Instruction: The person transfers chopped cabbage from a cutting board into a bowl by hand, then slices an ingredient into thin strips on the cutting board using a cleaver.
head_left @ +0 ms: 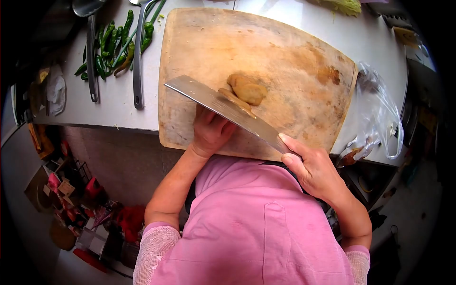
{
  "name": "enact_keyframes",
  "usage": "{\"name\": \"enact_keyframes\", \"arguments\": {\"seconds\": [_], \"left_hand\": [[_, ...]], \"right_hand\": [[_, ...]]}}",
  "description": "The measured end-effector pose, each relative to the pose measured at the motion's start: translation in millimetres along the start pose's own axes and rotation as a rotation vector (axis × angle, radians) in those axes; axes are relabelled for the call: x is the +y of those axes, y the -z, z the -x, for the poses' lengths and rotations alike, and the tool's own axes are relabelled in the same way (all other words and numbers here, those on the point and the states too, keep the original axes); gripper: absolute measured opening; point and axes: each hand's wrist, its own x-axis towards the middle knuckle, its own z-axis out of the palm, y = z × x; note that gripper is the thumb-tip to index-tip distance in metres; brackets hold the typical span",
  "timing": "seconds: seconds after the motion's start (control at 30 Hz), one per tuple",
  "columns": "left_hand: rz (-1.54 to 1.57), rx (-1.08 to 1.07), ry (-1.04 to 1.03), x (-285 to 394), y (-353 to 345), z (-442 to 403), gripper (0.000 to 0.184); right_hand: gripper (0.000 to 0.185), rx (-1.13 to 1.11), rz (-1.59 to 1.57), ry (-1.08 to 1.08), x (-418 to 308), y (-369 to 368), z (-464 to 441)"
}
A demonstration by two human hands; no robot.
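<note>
My right hand (311, 166) is wrapped around the handle of a cleaver (223, 104), whose wide blade slants across the wooden cutting board (204, 42). Just below the blade, my left hand (209, 129) rests on the board with its fingers curled. The blade covers its fingertips and whatever they hold. Against the far side of the blade lies a thin tan slice (237, 100). Knobbly tan pieces that look like ginger (251, 89) sit beside it, near the middle of the board.
Green peppers (111, 45) lie left of the board, next to a ladle (92, 57) and another long-handled utensil (138, 71). A clear plastic bag (377, 109) stands at the right. Leafy greens (346, 5) show at the back. The counter's front edge (102, 124) runs near my body.
</note>
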Motion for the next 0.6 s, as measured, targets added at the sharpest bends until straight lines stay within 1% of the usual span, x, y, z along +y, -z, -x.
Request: {"name": "enact_keyframes", "arguments": {"seconds": [0.07,0.2,0.27,0.3,0.37,0.5,0.57,0.6], "left_hand": [[0.01,-0.017,0.0,0,2,-1,0.028],[0.02,0.015,0.02,3,3,-6,0.029],[0.005,-0.01,0.01,2,4,-6,0.029],[0.005,-0.007,0.011,3,5,-8,0.029],[0.025,0.018,0.03,5,6,-12,0.029],[0.011,0.032,0.049,5,3,-8,0.029],[0.096,0.082,0.016,4,2,-10,0.029],[0.075,0.099,-0.009,5,2,-13,0.029]], "right_hand": [[0.047,0.007,-0.024,0.034,-3,-2,-9],[0.048,-0.028,0.004,0.005,-6,-5,-20],[0.048,0.097,-0.017,0.122,0,-15,-23],[0.048,0.096,-0.014,0.123,-4,-14,-25],[0.049,0.018,0.006,-0.006,-14,-12,-30],[0.046,0.023,0.042,0.016,-18,-16,-44],[0.041,0.026,0.08,0.026,-20,-20,-56],[0.039,0.022,0.044,0.021,-22,-19,-56]]}}
